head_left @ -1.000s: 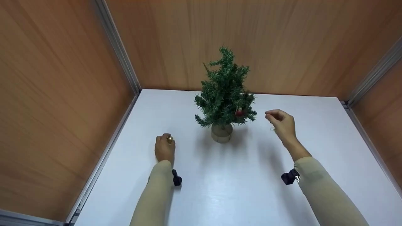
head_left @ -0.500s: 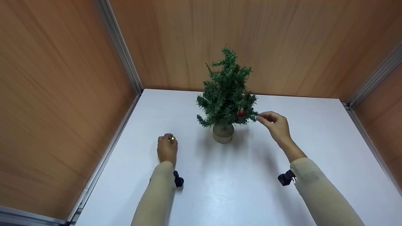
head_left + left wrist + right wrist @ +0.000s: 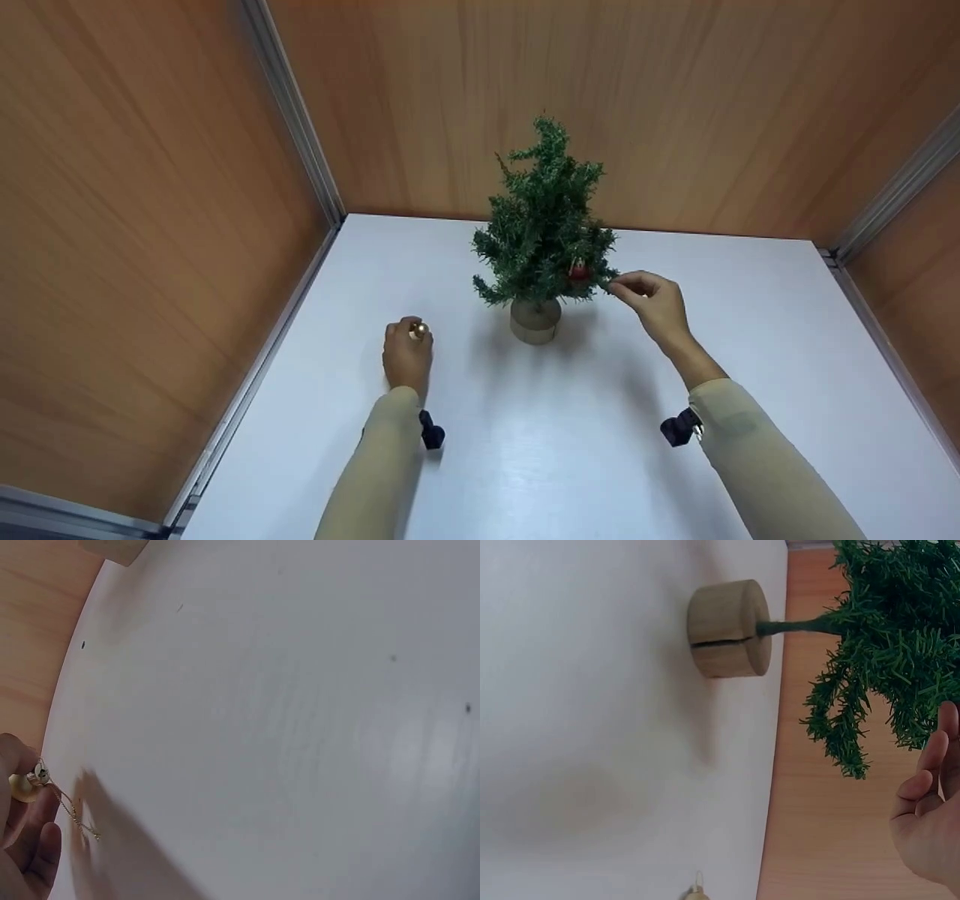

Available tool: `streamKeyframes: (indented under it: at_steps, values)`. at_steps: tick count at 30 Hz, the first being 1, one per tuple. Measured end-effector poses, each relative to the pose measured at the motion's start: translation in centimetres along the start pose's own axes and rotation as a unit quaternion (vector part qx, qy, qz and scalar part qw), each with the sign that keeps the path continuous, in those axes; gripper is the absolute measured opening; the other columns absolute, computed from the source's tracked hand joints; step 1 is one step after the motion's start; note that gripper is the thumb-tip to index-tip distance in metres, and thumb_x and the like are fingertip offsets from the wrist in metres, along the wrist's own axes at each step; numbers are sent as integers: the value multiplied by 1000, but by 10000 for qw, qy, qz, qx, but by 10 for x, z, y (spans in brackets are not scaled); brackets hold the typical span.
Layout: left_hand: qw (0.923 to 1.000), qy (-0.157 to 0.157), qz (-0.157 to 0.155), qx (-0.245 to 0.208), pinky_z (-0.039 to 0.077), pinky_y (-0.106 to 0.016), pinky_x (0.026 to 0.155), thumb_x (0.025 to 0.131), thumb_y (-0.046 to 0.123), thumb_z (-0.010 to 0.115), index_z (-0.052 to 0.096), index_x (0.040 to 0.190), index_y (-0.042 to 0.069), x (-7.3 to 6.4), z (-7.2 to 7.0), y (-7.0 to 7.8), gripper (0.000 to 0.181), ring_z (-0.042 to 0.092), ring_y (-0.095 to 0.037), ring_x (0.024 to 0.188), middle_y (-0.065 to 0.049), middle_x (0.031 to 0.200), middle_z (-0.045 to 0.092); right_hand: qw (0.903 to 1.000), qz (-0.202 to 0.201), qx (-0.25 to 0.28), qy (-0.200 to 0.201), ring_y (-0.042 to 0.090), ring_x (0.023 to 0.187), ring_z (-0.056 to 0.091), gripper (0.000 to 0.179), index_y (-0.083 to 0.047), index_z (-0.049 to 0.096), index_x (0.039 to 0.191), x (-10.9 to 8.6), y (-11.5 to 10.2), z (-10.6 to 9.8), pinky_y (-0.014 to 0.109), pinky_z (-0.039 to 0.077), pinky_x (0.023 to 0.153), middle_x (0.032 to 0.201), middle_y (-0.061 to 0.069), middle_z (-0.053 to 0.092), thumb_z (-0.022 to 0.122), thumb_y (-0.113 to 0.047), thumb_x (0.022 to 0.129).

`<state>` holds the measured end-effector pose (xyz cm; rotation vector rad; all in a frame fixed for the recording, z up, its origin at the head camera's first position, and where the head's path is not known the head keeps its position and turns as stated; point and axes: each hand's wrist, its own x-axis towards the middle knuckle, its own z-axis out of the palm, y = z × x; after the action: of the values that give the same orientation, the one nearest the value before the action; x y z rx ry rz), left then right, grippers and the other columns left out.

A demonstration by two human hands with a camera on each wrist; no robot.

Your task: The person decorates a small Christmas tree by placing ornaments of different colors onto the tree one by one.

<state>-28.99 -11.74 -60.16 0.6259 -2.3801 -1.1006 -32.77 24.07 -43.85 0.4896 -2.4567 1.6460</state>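
Observation:
In the head view, a small artificial Christmas tree [image 3: 544,225] stands on a round wooden base [image 3: 535,322]. A red bauble [image 3: 579,271] hangs low on its right side. My right hand [image 3: 654,304] has thumb and forefinger pinched at the tip of a low right branch; in the right wrist view its fingers overlap the green needles. Left of the tree, my left hand [image 3: 407,356] grips a small gold bauble [image 3: 418,329] low over the table. The bauble's gold string loop [image 3: 75,816] dangles past the fingers in the left wrist view.
The white table [image 3: 517,442] meets a wooden back wall [image 3: 420,112] behind the tree. Wooden panels with metal rails close both sides. Another gold bauble [image 3: 697,895] with a loop pokes in at the bottom edge of the right wrist view.
My right hand has moved left from beside the tree to the branch tip, its fingertips now at the needles. The left hand keeps its hold on the gold bauble, having barely shifted.

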Motion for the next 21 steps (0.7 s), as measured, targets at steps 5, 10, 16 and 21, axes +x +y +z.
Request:
streamKeyframes:
  at_steps: [5, 10, 16, 21]
  values:
    - [9995, -74, 103, -292, 46, -25, 64, 84, 18, 64, 59, 105, 12, 0, 1, 12, 23, 52, -10, 76, 2, 95, 49, 10000, -53, 81, -11, 22, 81, 57, 21, 1, 67, 93, 3, 4, 0, 22, 44, 67, 89, 13, 64, 66, -18, 83]
    - [9982, 9, 418, -433, 46, -25, 65, 82, 17, 66, 59, 102, 11, 2, 1, 27, 22, 54, -10, 73, 0, 92, 51, 10000, -49, 62, 11, 19, 80, 57, 23, -5, 69, 92, 12, 23, 1, 23, 44, 67, 87, 8, 65, 67, -25, 82]
    - [9942, -26, 607, -890, 46, -25, 64, 81, 17, 67, 59, 100, 12, 2, -1, 48, 21, 54, -10, 71, 1, 92, 52, 10000, -70, -10, 31, 16, 81, 57, 26, -9, 69, 92, 15, 36, 2, 25, 45, 70, 88, 4, 65, 67, -32, 81]
    - [9899, -36, 668, -1252, 47, -24, 61, 81, 17, 67, 59, 102, 11, 4, -5, 65, 23, 55, -10, 71, 1, 93, 51, 9999, -51, 97, -1, 17, 81, 57, 23, -7, 69, 92, 15, 31, 1, 24, 45, 69, 88, 6, 65, 67, -28, 82]
